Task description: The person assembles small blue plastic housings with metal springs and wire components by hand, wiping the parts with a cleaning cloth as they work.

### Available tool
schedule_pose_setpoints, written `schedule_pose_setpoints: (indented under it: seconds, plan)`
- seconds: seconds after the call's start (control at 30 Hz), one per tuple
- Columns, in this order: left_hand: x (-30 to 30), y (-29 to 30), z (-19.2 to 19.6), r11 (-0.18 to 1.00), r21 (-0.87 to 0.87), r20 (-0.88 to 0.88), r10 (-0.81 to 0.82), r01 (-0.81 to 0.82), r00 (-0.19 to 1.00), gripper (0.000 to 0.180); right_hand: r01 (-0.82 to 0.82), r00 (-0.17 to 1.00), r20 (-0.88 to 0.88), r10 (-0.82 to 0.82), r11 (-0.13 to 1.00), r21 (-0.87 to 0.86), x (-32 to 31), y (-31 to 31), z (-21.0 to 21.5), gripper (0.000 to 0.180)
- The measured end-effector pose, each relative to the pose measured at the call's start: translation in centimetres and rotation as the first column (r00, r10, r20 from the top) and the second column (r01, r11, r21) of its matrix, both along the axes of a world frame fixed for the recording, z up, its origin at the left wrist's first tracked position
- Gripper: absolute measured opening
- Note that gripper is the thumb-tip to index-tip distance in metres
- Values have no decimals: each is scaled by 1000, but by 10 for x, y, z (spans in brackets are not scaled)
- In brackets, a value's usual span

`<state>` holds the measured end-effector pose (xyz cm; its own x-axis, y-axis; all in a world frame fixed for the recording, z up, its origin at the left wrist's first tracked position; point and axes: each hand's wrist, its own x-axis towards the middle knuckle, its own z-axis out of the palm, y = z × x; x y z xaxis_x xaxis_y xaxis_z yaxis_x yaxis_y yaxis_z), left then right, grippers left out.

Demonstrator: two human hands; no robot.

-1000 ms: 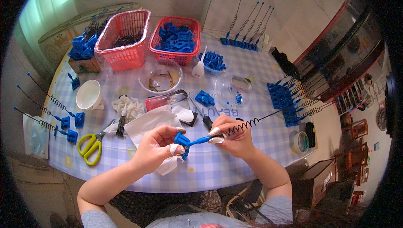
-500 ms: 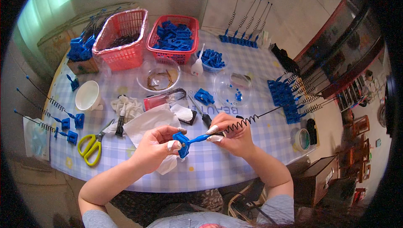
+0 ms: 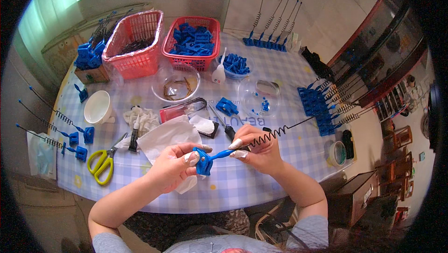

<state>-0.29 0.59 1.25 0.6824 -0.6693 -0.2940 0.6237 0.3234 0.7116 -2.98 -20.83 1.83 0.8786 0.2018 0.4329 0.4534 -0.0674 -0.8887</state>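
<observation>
Between my hands is a blue plastic clip with a blue stem that runs into a black coiled spring wire. My left hand pinches the clip between thumb and fingers; a small screw head shows on it. With thumb and fingertips my right hand grips the stem's end, where the spring begins, and the wire points up to the right. A screwdriver with a black handle lies just beyond my right hand, which partly hides it. White paper lies under and beyond my left hand.
Yellow-handled scissors and a white bowl are at left. Red baskets, one with blue parts, stand at the back. Clips with upright springs are grouped at right. Clear bowls and a loose blue clip sit centrally.
The blue clip has turned slightly in my left fingers, and that hand's grip has shifted a little. My right hand stays at the spring's base.
</observation>
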Motion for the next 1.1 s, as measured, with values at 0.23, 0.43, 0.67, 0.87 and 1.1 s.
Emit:
schedule_pose_setpoints:
  seconds: [0.23, 0.43, 0.67, 0.87, 1.1]
  plan:
    - [-2, -1, -2, 997, -70, -157, -36, 25, 987, 30, -8, 1000, 2, 8, 999, -37, -3, 0, 2, 21]
    - [1, 1, -4, 991, -119, -189, -90, 68, 978, 32, -17, 999, 47, 15, 999, 31, -2, 2, 4, 23]
    - [3, 4, -9, 964, -230, -229, -184, 130, 956, 32, -52, 998, 44, 55, 997, -63, 0, -1, 4, 22]
    - [3, 3, -3, 965, -189, -260, -226, 180, 939, 37, -36, 996, -83, 43, 997, 75, -2, 2, 3, 18]
    - [-4, 3, -4, 975, -21, 90, -216, 219, 972, 42, 19, 997, -81, -9, 991, 131, 0, 3, -4, 16]
